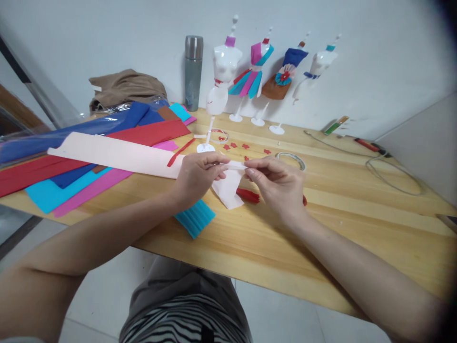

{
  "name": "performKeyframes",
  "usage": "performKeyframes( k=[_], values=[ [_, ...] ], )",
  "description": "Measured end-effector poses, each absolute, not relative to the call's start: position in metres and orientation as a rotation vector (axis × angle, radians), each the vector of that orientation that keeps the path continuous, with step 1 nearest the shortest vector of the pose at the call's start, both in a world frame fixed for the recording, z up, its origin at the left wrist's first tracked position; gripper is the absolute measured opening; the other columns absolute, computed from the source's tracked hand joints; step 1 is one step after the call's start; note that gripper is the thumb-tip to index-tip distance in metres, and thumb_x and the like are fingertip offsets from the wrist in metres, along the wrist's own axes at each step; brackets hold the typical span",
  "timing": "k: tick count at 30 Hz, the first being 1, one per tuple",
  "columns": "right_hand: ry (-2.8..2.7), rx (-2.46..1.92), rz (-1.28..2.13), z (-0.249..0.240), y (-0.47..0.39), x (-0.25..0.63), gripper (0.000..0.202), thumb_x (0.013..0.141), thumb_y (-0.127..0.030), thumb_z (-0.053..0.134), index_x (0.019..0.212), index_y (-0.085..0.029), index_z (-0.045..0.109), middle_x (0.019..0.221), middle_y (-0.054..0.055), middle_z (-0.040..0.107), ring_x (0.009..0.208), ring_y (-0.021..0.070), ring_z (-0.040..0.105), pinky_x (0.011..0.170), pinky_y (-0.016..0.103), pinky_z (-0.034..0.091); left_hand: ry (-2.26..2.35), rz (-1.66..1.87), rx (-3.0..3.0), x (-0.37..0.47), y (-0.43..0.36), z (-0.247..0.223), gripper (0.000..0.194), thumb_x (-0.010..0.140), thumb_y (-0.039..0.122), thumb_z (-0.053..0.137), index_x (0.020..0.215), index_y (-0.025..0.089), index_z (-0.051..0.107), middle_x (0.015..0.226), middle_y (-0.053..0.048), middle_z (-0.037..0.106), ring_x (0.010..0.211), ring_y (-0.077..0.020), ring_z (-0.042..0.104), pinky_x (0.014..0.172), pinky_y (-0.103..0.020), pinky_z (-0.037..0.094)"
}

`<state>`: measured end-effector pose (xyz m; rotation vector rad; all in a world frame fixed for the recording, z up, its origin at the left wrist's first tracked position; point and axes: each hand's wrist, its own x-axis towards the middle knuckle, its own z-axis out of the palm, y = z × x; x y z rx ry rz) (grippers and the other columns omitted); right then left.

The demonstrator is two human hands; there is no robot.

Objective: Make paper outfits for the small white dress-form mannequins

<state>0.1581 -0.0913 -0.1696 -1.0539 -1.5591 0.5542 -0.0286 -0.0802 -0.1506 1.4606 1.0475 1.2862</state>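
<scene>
Between my two hands a narrow pale pink strip [236, 165] of crepe paper is stretched over the table. My left hand [200, 178] pinches its left end, and my right hand [276, 183] pinches its right end. Below the strip lies a pale pink crepe paper piece [229, 190], partly covered by my fingers. A gathered red paper piece [248, 195] sits beside it, near my right hand. A pleated turquoise paper piece [195, 218] is under my left wrist. Small red paper flowers [233, 145] are scattered just beyond my hands.
Long crepe paper sheets, among them a pale pink sheet [117, 155] and a red sheet [157, 133], overlap at left. Several white mannequins [227, 59] and a thermos [193, 74] stand along the wall. Tape rolls [302, 163], a cable [396, 185] and a brown cloth [126, 90] lie about.
</scene>
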Motion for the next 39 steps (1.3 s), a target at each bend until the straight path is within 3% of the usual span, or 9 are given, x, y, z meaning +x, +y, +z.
performKeyframes(
  k=[7,19,26,35,39],
  values=[
    [-1.468,-1.033,0.714,-0.164,-0.094,0.154,0.001,0.080,-0.026,0.072,0.080,-0.028,0.071,0.072,0.000,0.071,0.067,0.0180,0.068,0.064,0.034,0.057,1.043,1.279,1.479,-0.027,-0.085,-0.147,0.003,0.074,0.016,0.070,0.076,0.014,0.072,0.059,0.000,0.069,0.055,-0.0113,0.067,0.055,-0.020,0.055],
    [-1.297,-0.947,0.770,-0.147,-0.099,0.147,0.014,0.061,-0.024,0.082,0.060,-0.024,0.068,0.070,0.000,0.068,0.058,0.0130,0.061,0.058,0.030,0.055,0.923,1.309,1.238,-0.027,-0.089,-0.136,0.009,0.062,0.015,0.078,0.065,0.014,0.069,0.064,-0.001,0.073,0.062,-0.0141,0.071,0.063,-0.024,0.058],
    [-1.344,-0.961,0.717,-0.148,-0.100,0.149,0.017,0.065,-0.027,0.083,0.063,-0.026,0.066,0.072,0.001,0.067,0.062,0.0151,0.060,0.061,0.034,0.055,0.926,1.307,1.232,-0.027,-0.091,-0.136,0.014,0.060,0.018,0.081,0.066,0.013,0.068,0.062,-0.001,0.072,0.058,-0.0138,0.070,0.060,-0.024,0.057],
    [-1.378,-1.017,0.644,-0.147,-0.101,0.149,0.017,0.069,-0.028,0.080,0.064,-0.027,0.064,0.066,0.000,0.064,0.056,0.0150,0.056,0.052,0.033,0.048,0.927,1.231,1.223,-0.026,-0.092,-0.134,0.010,0.066,0.014,0.074,0.070,0.012,0.065,0.060,-0.002,0.071,0.059,-0.0145,0.071,0.059,-0.023,0.058],
    [-1.460,-1.005,0.566,-0.153,-0.101,0.152,0.011,0.074,-0.030,0.077,0.075,-0.028,0.066,0.070,0.000,0.065,0.059,0.0163,0.057,0.055,0.034,0.048,0.939,1.262,1.275,-0.026,-0.088,-0.137,0.011,0.067,0.011,0.073,0.070,0.013,0.062,0.061,-0.001,0.069,0.061,-0.0147,0.072,0.058,-0.021,0.056]
  ],
)
